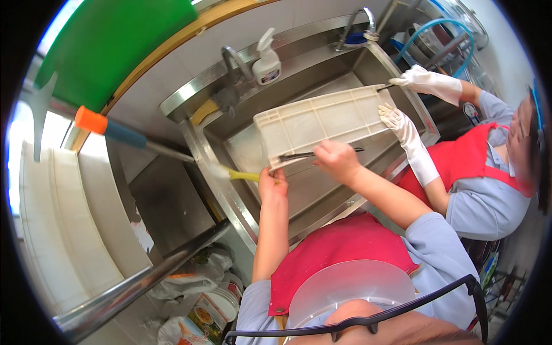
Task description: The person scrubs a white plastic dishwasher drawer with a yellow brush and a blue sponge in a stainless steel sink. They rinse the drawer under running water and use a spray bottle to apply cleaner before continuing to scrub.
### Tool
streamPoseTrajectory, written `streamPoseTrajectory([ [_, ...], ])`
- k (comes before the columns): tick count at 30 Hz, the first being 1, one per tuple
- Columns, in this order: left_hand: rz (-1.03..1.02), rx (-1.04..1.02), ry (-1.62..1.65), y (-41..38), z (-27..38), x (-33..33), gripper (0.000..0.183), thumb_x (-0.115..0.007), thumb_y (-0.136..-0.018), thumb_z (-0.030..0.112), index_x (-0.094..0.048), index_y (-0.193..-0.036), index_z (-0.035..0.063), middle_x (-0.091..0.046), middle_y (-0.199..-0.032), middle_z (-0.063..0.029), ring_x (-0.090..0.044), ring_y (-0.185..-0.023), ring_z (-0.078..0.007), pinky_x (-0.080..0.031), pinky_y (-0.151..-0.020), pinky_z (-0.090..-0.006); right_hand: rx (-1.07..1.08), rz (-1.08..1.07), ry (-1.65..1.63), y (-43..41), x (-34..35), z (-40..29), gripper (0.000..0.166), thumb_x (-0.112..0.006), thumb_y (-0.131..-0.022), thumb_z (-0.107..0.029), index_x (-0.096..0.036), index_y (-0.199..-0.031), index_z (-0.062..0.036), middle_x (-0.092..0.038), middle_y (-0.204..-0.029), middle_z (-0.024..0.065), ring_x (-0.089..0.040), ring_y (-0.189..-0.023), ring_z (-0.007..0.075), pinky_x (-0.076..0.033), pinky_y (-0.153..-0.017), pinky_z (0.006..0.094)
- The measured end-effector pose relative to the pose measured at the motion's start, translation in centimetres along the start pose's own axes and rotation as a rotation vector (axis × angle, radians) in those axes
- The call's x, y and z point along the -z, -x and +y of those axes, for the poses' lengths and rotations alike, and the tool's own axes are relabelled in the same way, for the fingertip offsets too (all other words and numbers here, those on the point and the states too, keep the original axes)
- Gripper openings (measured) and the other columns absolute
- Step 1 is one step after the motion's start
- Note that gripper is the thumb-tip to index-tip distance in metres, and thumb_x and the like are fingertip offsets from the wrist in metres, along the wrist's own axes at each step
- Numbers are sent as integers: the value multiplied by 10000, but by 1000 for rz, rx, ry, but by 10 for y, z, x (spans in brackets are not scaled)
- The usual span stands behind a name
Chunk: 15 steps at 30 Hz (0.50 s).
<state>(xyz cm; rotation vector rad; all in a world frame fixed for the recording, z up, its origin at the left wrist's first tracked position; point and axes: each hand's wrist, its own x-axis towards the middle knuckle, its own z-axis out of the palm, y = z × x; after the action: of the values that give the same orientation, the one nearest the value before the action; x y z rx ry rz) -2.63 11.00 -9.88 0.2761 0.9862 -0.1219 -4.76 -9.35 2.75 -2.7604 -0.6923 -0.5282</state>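
A white plastic crate (319, 125) is tilted over the stainless steel sink (241, 207). My left hand (273, 186) is at its near left corner, with a yellow-green brush handle (245, 175) in the fingers. White bristles (219, 170) show at that brush's left end. In my right hand (338, 160) is a slim black brush (297, 156), whose head lies against the crate's near edge. A co-worker's gloved hand (390, 117) rests on the crate's right end. Their other gloved hand (407, 78) holds a thin dark tool at the far right corner.
A white spray bottle (266, 64) stands behind the sink between two faucets (235, 60). A yellow sponge (205, 112) lies at the rim. Left, an orange-tipped pole (90, 120) slants across. The co-worker (465, 168) stands close on the right. Bags and tubs (215, 297) sit below.
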Motion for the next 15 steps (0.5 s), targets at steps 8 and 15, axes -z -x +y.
streamPoseTrajectory([
  [8,-37,-131,-15,94,-1,-30,112,-509,-969,62,-541,-975,-45,-642,-940,-106,-679,-863,-204,-631,-809,-319,26,71,-20,-16,-1,-16,80,-597,-720,-121,-519,-739,-117,-523,-755,40,-605,-678,219,-500,-551,355],
  [15,-152,-179,-34,148,-7,-45,76,-608,-902,10,-539,-926,-10,-583,-835,-63,-655,-792,-188,-625,-831,-353,-42,196,-149,-24,32,-7,103,-585,-667,-49,-532,-726,-115,-539,-704,52,-595,-658,256,-489,-548,380],
])
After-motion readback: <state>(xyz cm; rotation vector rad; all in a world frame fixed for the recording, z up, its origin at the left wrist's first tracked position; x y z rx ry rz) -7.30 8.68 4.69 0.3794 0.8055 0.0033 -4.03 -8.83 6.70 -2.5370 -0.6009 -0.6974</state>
